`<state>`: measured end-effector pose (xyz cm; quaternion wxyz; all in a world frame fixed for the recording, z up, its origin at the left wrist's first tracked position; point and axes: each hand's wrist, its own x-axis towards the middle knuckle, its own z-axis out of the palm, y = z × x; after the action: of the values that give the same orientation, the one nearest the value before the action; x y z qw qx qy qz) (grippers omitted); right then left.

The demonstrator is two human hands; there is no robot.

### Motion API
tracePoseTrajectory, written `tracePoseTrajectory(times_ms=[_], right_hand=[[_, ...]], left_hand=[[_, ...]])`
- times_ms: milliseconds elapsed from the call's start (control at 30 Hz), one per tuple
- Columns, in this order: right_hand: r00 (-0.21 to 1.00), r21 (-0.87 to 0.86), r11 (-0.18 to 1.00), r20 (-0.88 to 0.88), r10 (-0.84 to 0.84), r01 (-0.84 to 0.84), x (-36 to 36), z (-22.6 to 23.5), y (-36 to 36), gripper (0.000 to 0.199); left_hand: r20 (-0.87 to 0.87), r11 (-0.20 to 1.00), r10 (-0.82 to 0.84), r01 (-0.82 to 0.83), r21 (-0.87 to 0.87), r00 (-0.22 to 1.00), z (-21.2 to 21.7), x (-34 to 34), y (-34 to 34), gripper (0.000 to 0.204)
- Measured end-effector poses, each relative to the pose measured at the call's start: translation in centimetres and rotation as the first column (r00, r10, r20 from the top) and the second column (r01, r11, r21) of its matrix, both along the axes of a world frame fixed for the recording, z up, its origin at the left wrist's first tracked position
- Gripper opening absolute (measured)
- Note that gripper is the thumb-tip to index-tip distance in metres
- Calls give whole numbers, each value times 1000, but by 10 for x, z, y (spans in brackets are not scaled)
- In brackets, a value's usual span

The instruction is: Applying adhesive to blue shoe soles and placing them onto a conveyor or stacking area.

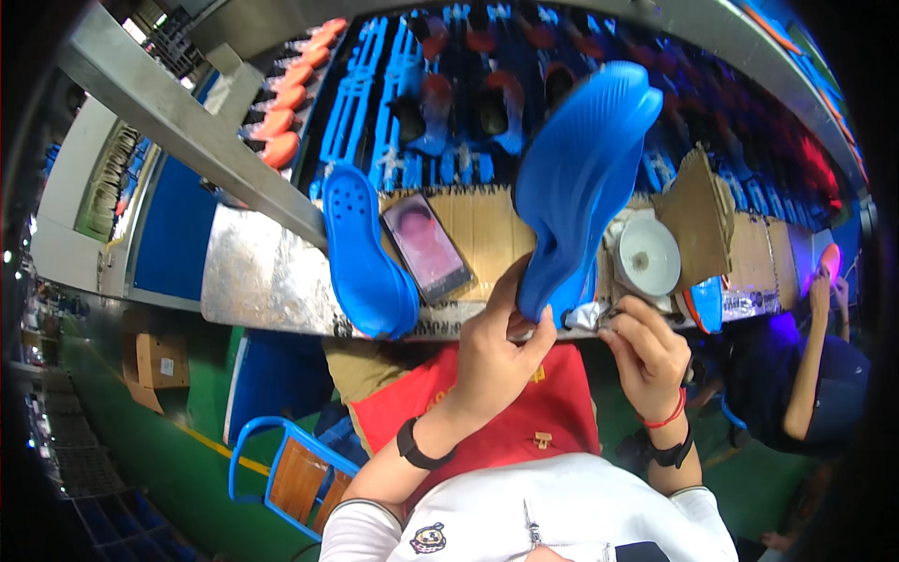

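1. Factory floor all round: a metal-edged worktop (272,281) with cardboard laid over it, and beyond it racks of blue moulds (412,103) and a row of orange shoe forms (290,94).
2. Seen from the head camera, the left hand (492,351) holds a blue ribbed foam sole (581,178) up on end above the worktop's near edge. Its fingers are closed round the narrow lower end, thumb on one face.
3. The right hand (646,351) sits just beside that lower end, fingers curled at a small crumpled silvery piece (588,317); whether they actually pinch it I cannot tell.
4. The sole looks light and springy, moulded foam with fine ridges; probably grippy rather than slick. Taking it by the edges at the narrow waist seems the safest hold.
5. Flat on the worktop lie a blue perforated insole (370,258), a smartphone (428,248), and a white round dish (648,256).
6. Another person's arm (813,356) shows at the right.
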<state>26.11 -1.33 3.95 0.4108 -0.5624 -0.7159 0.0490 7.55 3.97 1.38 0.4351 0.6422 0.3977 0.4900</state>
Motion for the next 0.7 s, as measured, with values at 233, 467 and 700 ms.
tracePoseTrajectory(times_ms=[233, 467, 700], right_hand=[[983, 184, 973, -145, -115, 140, 23, 9, -5, 18], [927, 321, 885, -274, -256, 339, 63, 14, -25, 14], [913, 271, 886, -271, -304, 375, 72, 4, -36, 15]], left_hand=[[196, 957, -143, 186, -221, 970, 42, 12, 25, 59], [433, 892, -360, 441, -101, 826, 120, 35, 66, 51], [419, 837, -453, 537, -104, 787, 192, 66, 108, 41]])
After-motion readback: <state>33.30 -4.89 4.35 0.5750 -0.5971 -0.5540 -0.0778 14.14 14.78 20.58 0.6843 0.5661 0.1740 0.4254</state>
